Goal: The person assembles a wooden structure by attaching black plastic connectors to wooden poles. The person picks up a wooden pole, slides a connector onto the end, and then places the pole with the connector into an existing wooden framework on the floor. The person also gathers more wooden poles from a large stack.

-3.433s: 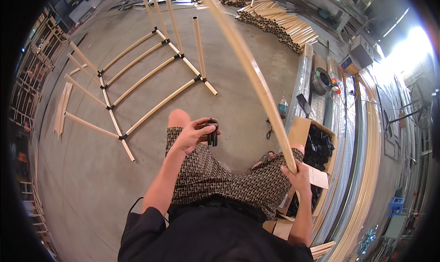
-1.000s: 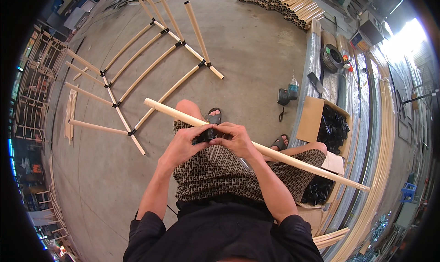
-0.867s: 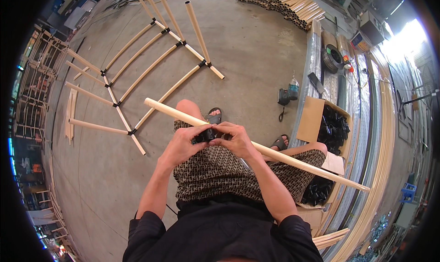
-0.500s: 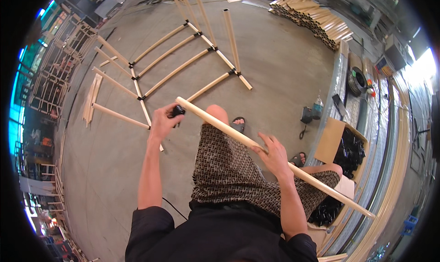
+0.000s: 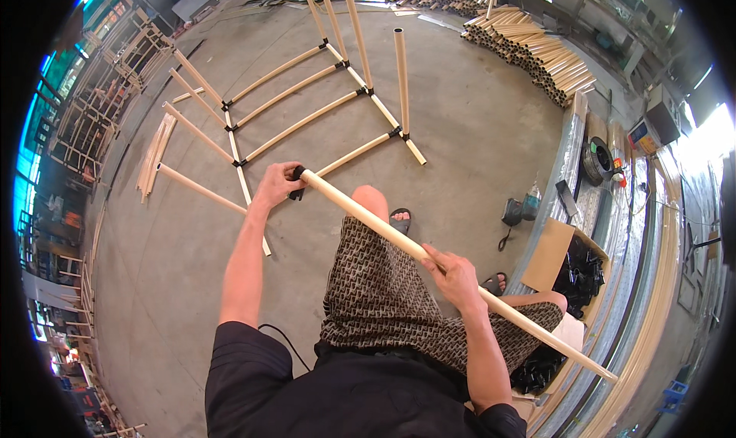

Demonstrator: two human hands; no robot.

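A long cream-coloured pipe slants across my lap, its far left end up and its other end low at the right. My right hand is wrapped round the pipe near its middle. At the upper left end my left hand grips a black pipe joint, which sits against the pipe's tip; how far it is on, my fingers partly hide. Beyond my hands stands a frame of cream pipes joined with black fittings, several of its pipes standing upright.
On the right, an open cardboard box holds many black joints, beside long wrapped profiles. A cordless drill stands on the floor nearby. Stacked pipes lie at the far right, and a small pipe bundle at the left.
My left hand has brought the black joint from just beside the pipe's upper end onto that end. My right hand's fingers have closed more round the pipe.
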